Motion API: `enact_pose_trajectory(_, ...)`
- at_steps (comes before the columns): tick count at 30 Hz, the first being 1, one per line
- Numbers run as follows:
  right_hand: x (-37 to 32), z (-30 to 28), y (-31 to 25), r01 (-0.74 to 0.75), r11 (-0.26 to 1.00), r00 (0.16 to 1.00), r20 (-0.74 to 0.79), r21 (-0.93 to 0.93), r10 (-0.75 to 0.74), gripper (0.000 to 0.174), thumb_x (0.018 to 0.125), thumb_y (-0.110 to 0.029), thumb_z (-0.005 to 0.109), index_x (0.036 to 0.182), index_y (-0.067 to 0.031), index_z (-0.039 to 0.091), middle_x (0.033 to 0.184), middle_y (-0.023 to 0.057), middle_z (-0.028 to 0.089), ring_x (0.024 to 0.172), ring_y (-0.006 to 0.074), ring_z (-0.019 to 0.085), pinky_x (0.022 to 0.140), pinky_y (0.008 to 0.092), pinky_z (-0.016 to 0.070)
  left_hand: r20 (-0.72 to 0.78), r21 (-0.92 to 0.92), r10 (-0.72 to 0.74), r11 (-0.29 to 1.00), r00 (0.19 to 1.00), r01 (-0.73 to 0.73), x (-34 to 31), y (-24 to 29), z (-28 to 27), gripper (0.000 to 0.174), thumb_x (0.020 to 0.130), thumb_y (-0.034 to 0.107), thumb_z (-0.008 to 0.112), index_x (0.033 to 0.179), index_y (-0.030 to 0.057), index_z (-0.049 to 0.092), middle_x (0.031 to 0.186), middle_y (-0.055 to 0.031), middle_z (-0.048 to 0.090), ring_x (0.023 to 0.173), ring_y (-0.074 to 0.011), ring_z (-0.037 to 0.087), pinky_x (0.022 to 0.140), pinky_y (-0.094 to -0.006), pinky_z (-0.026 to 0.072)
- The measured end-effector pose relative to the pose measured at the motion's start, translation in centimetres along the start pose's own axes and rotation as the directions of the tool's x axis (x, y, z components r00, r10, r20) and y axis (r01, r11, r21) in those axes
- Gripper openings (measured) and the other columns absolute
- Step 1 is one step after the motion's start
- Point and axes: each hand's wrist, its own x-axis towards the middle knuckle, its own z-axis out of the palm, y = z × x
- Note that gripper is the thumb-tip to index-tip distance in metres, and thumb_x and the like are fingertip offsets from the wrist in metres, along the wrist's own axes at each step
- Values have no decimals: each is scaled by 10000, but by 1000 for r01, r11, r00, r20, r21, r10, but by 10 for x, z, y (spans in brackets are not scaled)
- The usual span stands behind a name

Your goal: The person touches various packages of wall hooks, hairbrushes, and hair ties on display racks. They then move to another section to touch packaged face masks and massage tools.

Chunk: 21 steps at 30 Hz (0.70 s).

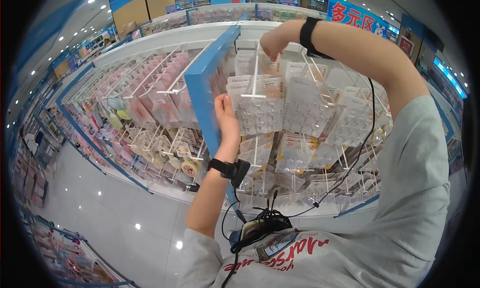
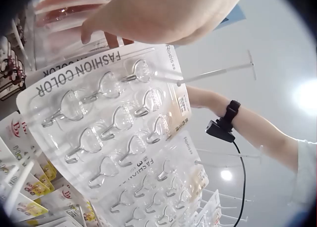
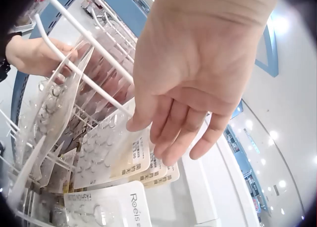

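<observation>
In the head view my left hand (image 1: 226, 119) is at the left edge of the front hook pack (image 1: 261, 108), beside the blue divider. The left wrist view shows this clear card of adhesive hooks (image 2: 111, 113) close up, several to a card, with my left thumb and fingers gripping its edge. My right hand (image 1: 281, 38) reaches over the rack from above to the packs at the back. In the right wrist view its thumb and fingertips pinch the top of a rear hook pack (image 3: 106, 153), palm facing the camera. More packs of the same kind lie behind that one.
White display prongs (image 1: 257, 78) stick out toward me between the packs. A blue divider panel (image 1: 212, 63) stands left of the left hand, with pink packaged goods (image 1: 160, 83) beyond it. A black cable (image 1: 350, 173) hangs from the right wrist across the lower shelves.
</observation>
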Motion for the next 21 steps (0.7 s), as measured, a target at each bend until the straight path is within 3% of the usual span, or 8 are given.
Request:
enact_pose_trajectory(2, 2, 5, -6, 24, 997, 999, -33, 72, -22, 235, 731, -235, 659, 772, -5, 636, 725, 74, 636, 640, 194, 633, 577, 333, 488, 45, -9, 44, 999, 998, -43, 5, -14, -4, 181, 924, 207, 437, 946, 35, 490, 818, -4, 523, 781, -81, 467, 722, -234, 368)
enact_pose_trajectory(3, 3, 7, -6, 19, 998, 1000, -25, 67, -17, 235, 731, -235, 659, 772, -5, 636, 725, 74, 636, 640, 194, 633, 577, 333, 488, 34, 109, 82, 990, 996, -85, 2, -4, -1, 175, 927, 200, 428, 931, 35, 484, 812, -1, 515, 763, -82, 453, 718, -232, 368)
enact_pose_trajectory(5, 7, 9, -4, -26, 995, 997, -74, 96, 33, 253, 720, -234, 671, 770, 13, 646, 705, 112, 635, 625, 201, 631, 589, 334, 478, 14, 117, 63, 991, 998, -64, -1, 3, 3, 172, 928, 194, 422, 930, 33, 482, 811, -1, 511, 759, -85, 445, 721, -233, 366)
enact_pose_trajectory(10, 12, 22, 0, 24, 988, 999, -30, 150, -19, 211, 713, -199, 664, 673, 0, 604, 662, 104, 620, 587, 200, 624, 543, 327, 466, 12, 77, 16, 997, 1000, -17, -5, 5, 3, 173, 932, 182, 405, 937, 26, 480, 825, -8, 509, 758, -97, 436, 726, -240, 368)
enact_pose_trajectory(13, 7, 27, 0, 52, 976, 998, -51, 213, -42, 215, 703, -171, 664, 620, -3, 558, 636, 93, 609, 559, 203, 617, 525, 330, 459, 5, 168, 77, 983, 997, -77, -8, 4, 2, 179, 937, 183, 396, 936, 23, 478, 836, -20, 511, 766, -99, 447, 727, -240, 375)
enact_pose_trajectory(19, -7, 19, -17, 96, 994, 995, -14, 58, -95, 175, 694, -138, 665, 642, -21, 545, 636, 84, 607, 580, 198, 615, 525, 337, 452, 29, 137, 7, 990, 1000, -11, -10, 16, 4, 165, 940, 149, 371, 954, 19, 471, 836, -23, 507, 762, -104, 450, 729, -243, 381)
enact_pose_trajectory(21, -10, 22, -16, 112, 986, 993, 5, 121, -114, 173, 698, -133, 658, 644, -18, 540, 645, 83, 612, 582, 193, 616, 531, 339, 453, 56, 27, -40, 999, 998, 39, -11, 20, 3, 166, 939, 150, 371, 979, 21, 469, 870, -35, 510, 793, -108, 450, 744, -250, 378)
